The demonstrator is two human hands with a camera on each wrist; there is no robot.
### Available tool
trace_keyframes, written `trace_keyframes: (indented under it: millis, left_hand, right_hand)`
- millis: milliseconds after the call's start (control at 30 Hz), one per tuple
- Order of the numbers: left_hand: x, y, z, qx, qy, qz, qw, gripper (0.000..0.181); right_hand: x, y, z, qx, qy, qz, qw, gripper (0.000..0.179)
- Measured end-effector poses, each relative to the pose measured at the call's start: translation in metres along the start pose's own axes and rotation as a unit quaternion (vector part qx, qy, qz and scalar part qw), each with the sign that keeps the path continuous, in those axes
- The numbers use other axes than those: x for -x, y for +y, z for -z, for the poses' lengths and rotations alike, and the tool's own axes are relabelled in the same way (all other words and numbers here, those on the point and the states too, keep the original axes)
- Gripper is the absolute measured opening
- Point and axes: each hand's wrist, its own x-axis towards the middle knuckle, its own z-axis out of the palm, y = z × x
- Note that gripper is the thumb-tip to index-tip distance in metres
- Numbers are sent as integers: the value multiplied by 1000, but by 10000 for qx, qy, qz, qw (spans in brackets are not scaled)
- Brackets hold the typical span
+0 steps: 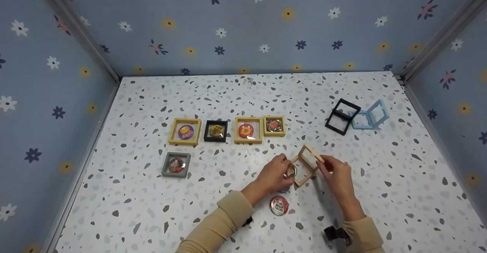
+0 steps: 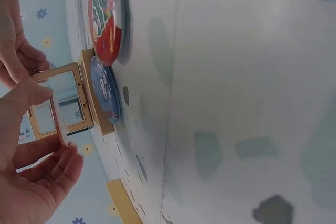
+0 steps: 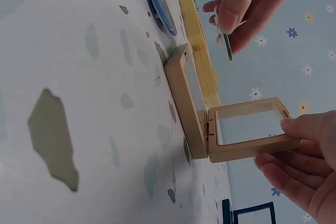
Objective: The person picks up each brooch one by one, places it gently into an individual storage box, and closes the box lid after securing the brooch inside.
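Note:
My left hand [image 1: 274,174] pinches a thin round badge [image 1: 292,170] by its edge, thumb on one side and fingers on the other. Just right of it, a tan hinged display frame [image 3: 252,149] stands unfolded, its lower half on the table. The fingers and thumb of my right hand [image 1: 338,177] grip the raised half at its edge. In the left wrist view, a blue badge [image 2: 105,88] lies against the frame's near side, and a red, green and white badge [image 2: 107,19] lies beside it. The left hand partly hides the blue badge in the head view.
Behind the hands, yellow frames [image 1: 249,141] and a small black frame [image 1: 216,139] stand in a row, each holding a badge. A grey frame [image 1: 176,174] with a badge sits nearer. An unfolded black frame [image 1: 336,132] and light blue frame [image 1: 361,126] rest at far right.

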Motion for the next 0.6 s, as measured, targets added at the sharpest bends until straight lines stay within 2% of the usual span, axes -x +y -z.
trace_keyframes:
  millis: [167,400,600]
  left_hand:
    - [-8,0,-5,0,-148,124,9998,21]
    - [-17,3,-11,-406,-348,227,9983,22]
    - [-25,6,-15,-519,-544,291,9967,21]
  right_hand:
    - [0,-1,0,-27,-10,-95,10000,19]
    - [3,-2,-1,-184,174,-8,9997,18]
    - [4,-2,-2,-279,305,57,9991,18]
